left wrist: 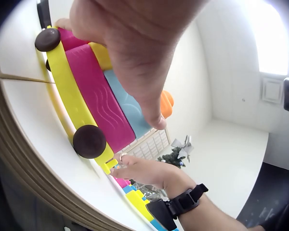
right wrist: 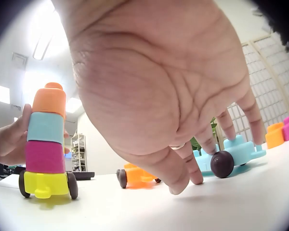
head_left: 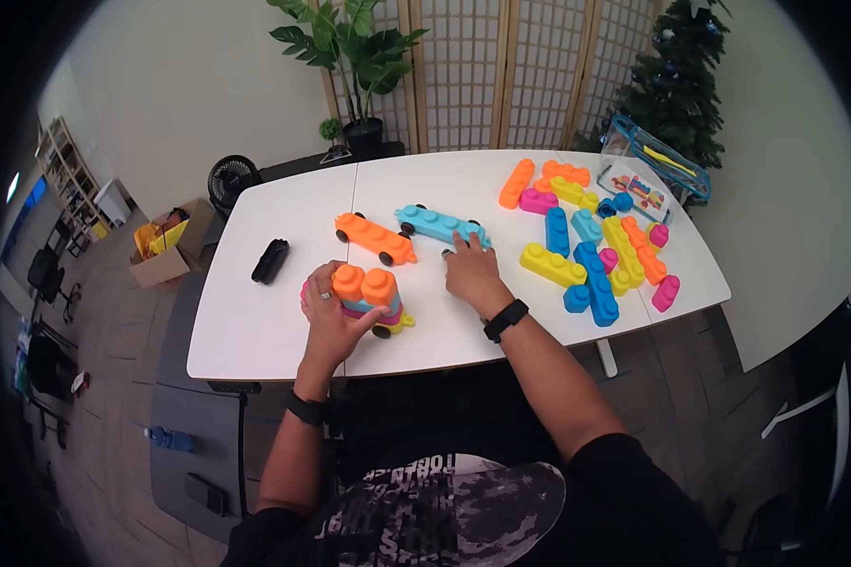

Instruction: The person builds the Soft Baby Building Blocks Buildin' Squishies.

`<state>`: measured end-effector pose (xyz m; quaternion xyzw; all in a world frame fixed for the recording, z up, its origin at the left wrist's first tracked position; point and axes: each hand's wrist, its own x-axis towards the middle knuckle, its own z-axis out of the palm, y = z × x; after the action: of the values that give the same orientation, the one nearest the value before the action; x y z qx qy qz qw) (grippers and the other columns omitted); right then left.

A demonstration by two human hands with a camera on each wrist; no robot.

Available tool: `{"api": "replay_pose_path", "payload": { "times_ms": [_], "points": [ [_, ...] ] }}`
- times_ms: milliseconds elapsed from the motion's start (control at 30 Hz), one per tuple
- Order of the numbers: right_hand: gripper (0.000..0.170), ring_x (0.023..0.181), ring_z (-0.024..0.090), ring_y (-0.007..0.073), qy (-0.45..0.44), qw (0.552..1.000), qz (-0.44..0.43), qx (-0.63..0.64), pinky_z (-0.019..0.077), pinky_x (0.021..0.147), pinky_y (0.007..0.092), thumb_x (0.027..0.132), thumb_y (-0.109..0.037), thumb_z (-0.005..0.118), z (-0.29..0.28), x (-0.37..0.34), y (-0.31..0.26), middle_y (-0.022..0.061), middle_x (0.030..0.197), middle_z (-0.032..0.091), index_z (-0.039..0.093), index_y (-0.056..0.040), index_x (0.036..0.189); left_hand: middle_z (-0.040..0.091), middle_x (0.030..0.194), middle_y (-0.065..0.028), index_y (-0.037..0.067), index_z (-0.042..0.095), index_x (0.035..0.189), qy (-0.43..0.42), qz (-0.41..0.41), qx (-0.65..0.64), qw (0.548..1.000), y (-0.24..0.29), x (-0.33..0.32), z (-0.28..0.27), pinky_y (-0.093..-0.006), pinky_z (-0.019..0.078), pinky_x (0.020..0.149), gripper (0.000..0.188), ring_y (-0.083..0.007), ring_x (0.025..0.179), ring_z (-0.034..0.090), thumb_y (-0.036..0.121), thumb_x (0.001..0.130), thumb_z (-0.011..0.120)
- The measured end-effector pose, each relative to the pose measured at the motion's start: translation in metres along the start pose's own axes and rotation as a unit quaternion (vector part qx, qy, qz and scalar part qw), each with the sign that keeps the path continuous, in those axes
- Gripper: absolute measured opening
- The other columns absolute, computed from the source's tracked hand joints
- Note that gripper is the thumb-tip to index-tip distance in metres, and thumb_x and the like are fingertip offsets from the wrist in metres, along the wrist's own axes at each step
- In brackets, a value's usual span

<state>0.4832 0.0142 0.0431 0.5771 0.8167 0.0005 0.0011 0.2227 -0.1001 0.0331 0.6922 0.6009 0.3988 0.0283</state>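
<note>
The left hand (head_left: 333,326) grips a block stack on a yellow wheeled base (left wrist: 70,91), with magenta, light blue and orange blocks (head_left: 364,283) above it. In the left wrist view its thumb lies against the light blue layer (left wrist: 127,106). The right hand (head_left: 475,276) reaches over the table, its fingertips at the near right end of the light blue wheeled base (head_left: 435,224). Its fingers are extended downward in the right wrist view, around the light blue base (right wrist: 238,150). An orange wheeled base (head_left: 373,236) stands between the stack and the light blue one.
Loose blue, yellow, orange and magenta blocks (head_left: 551,265) cover the table's right side. A clear bag (head_left: 671,165) and a picture card (head_left: 635,189) lie at the back right. A black case (head_left: 270,262) lies on the left of the white table (head_left: 227,331).
</note>
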Motion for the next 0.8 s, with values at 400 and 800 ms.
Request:
{"api": "replay_pose_path", "payload": {
  "times_ms": [400, 800],
  "points": [
    [0.081, 0.150, 0.052, 0.0429, -0.145, 0.972, -0.102, 0.153, 0.0461, 0.121, 0.0507, 0.103, -0.056, 0.067, -0.019, -0.121, 0.021, 0.0289, 0.167, 0.046, 0.044, -0.0145, 0.168, 0.040, 0.163, -0.0196, 0.012, 0.038, 0.164, -0.010, 0.046, 0.031, 0.998, 0.019, -0.012, 0.001, -0.0603, 0.0354, 0.121, 0.106, -0.0444, 0.149, 0.039, 0.050, 0.083, 0.093],
    [0.047, 0.102, 0.075, 0.0302, 0.047, 0.989, -0.045, 0.135, 0.0513, 0.107, 0.0548, 0.104, -0.044, 0.069, -0.004, -0.123, 0.005, 0.0116, 0.110, 0.074, 0.074, -0.0073, 0.133, 0.050, 0.159, -0.0068, 0.016, 0.044, 0.163, -0.107, 0.054, 0.161, 0.980, 0.057, -0.010, 0.004, -0.0691, 0.0315, 0.120, 0.092, -0.0317, 0.142, 0.054, 0.036, 0.086, 0.091]
  ]
}}
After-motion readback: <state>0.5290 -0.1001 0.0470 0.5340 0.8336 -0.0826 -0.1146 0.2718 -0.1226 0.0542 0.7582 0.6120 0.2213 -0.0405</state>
